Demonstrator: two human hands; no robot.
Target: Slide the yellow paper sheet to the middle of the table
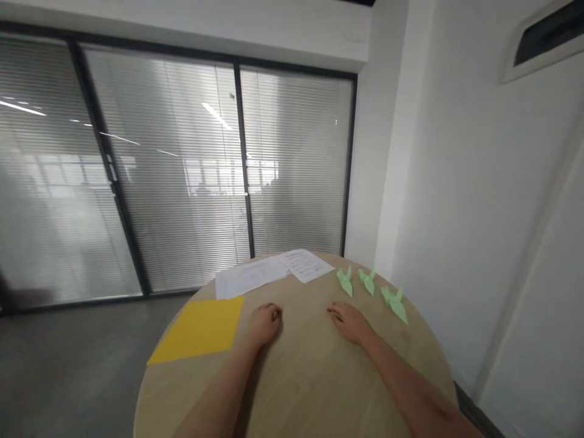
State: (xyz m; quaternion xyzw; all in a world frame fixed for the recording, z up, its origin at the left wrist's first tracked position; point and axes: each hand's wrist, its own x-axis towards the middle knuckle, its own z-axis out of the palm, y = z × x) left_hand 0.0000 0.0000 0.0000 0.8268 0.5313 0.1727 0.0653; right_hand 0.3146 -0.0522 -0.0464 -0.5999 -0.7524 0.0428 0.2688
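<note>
My left hand (265, 323) rests on the round wooden table (301, 377) with its fingers curled into a loose fist, and nothing shows in it. Just left of it lies a sheet of yellow paper (201, 328). My right hand (349, 320) lies on the table with its fingers loosely stretched toward the left, holding nothing that I can see. Beyond it and to the right stand three pale green origami cranes: a left one (345, 283), a middle one (367, 282) and a right one (396, 304). Neither hand touches paper or cranes.
White sheets of paper (250, 277) and a printed page (305, 265) lie at the table's far edge. Behind stands a glass partition (182, 182) with blinds and dark frames. A white wall (469, 213) rises close on the right. Grey floor (82, 353) shows at left.
</note>
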